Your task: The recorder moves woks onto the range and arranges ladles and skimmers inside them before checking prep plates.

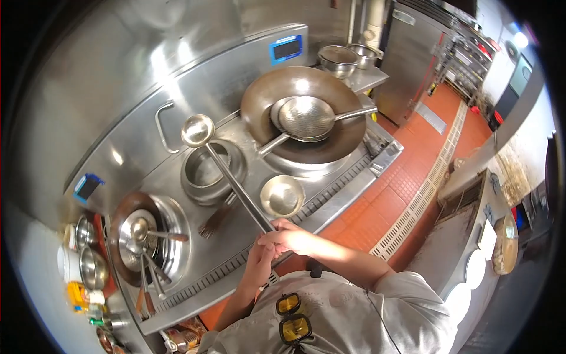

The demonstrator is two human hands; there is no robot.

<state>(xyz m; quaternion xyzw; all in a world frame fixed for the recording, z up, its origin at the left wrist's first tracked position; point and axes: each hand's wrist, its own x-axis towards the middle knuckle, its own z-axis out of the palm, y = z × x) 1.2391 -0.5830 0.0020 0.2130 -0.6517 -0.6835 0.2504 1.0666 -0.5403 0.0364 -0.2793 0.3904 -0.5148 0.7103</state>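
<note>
A long-handled metal ladle (239, 188) slants up and away from me, its bowl raised over the stove. Both my hands are closed together around its handle end. My right hand (292, 239) lies over the handle, and my left hand (258, 261) presses against it from the left; the overlapping fingers hide the handle's tip. Just beyond them, a round metal bowl (283, 196) rests on the steel stove top (247, 177). A bristle brush (214, 221) lies left of the handle, beside a metal pot (205, 166) set in the middle burner position.
A large wok (261, 101) at the right burner holds two strainers (307, 117) with handles sticking out. At left, another wok (119, 261) holds ladles and wooden-handled utensils. A slotted drain channel (230, 270) follows the stove's front edge. Plates (475, 269) stand on the counter at right.
</note>
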